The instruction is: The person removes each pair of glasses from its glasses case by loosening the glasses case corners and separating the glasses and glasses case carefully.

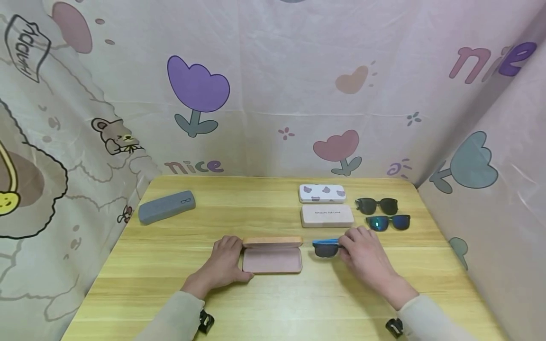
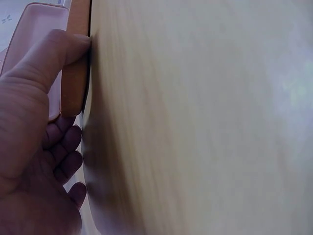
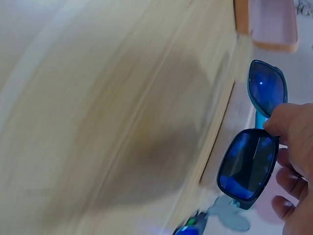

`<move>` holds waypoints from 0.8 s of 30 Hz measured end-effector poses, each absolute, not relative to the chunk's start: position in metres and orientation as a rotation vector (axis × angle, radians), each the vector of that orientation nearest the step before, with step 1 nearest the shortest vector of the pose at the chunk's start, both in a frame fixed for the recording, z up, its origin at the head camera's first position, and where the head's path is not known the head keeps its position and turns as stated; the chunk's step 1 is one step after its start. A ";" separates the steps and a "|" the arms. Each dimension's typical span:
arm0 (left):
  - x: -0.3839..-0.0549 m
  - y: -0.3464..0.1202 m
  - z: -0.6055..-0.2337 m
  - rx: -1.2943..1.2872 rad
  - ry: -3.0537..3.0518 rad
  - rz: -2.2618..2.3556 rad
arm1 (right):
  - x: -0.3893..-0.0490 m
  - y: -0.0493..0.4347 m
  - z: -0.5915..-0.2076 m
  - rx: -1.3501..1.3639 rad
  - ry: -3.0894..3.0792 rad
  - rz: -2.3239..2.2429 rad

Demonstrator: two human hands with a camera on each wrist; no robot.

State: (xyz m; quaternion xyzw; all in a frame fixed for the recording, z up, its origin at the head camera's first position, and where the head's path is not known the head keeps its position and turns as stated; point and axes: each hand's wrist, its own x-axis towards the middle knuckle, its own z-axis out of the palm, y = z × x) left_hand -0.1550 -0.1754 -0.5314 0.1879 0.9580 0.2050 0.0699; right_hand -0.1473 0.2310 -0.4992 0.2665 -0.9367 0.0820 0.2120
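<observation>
An open glasses case (image 1: 272,261) with a pale pink lining and an orange-brown outside lies on the table, its lid raised at the back. My left hand (image 1: 227,263) grips the case's left end. In the left wrist view the thumb (image 2: 73,45) presses on its front wall, while the other fingers curl by its end. To the right of the case, my right hand (image 1: 366,255) pinches dark-lensed sunglasses (image 1: 326,249) with blue temples. The right wrist view has these sunglasses (image 3: 247,164) held by the bridge area, lenses toward the camera.
Two more sunglasses, a black pair (image 1: 377,206) and a blue-mirrored pair (image 1: 388,222), lie beyond my right hand. Beside them are a white glasses case (image 1: 327,216) and a bear-patterned case (image 1: 322,193). A grey case (image 1: 167,207) sits at the back left. A printed curtain (image 1: 264,85) surrounds the table.
</observation>
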 end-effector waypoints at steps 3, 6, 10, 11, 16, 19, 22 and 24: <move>-0.155 -0.176 -0.532 0.565 2.885 0.614 | -0.150 0.249 -0.503 0.706 -2.618 0.213; -0.155 -0.176 -0.533 0.567 2.888 0.607 | -0.153 0.266 -0.508 0.677 -2.631 0.184; -0.156 -0.176 -0.533 0.570 2.890 0.602 | -0.155 0.286 -0.514 0.648 -2.656 0.155; -0.156 -0.176 -0.533 0.570 2.890 0.602 | -0.156 0.291 -0.515 0.642 -2.663 0.149; -0.156 -0.177 -0.533 0.578 2.890 0.597 | -0.159 0.316 -0.518 0.600 -2.689 0.101; -0.156 -0.177 -0.533 0.583 2.890 0.595 | -0.160 0.330 -0.518 0.573 -2.709 0.087; -0.156 -0.177 -0.533 0.584 2.888 0.598 | -0.161 0.342 -0.516 0.544 -2.724 0.083; -0.156 -0.177 -0.533 0.583 2.887 0.599 | -0.162 0.348 -0.515 0.527 -2.732 0.076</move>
